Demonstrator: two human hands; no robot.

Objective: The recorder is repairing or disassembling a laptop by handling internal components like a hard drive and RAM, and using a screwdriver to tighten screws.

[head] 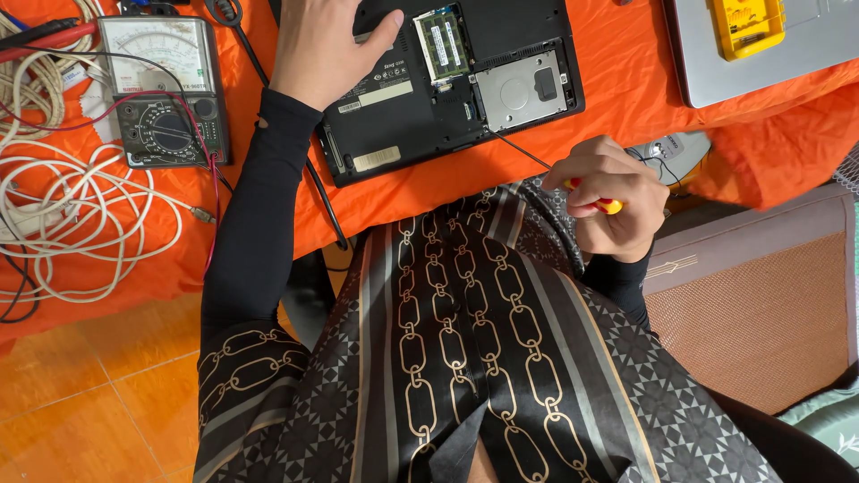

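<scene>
A black laptop [403, 107] lies bottom-up on an orange cloth [608, 80], its cover off so that the memory module [441, 43] and the silver hard drive [523, 89] show. My left hand [322, 45] rests flat on the laptop's left part, fingers apart. My right hand [608, 197] is closed around a screwdriver with a red and yellow handle [601, 204]. Its thin shaft [519, 150] points up-left, with the tip at the laptop's near edge below the hard drive.
An analogue multimeter [165, 85] with red and black leads sits at the left, beside a tangle of white cables [80, 206]. A silver laptop [761, 54] carrying a yellow bit case [747, 25] lies at top right. A brown woven surface [761, 313] is at the right.
</scene>
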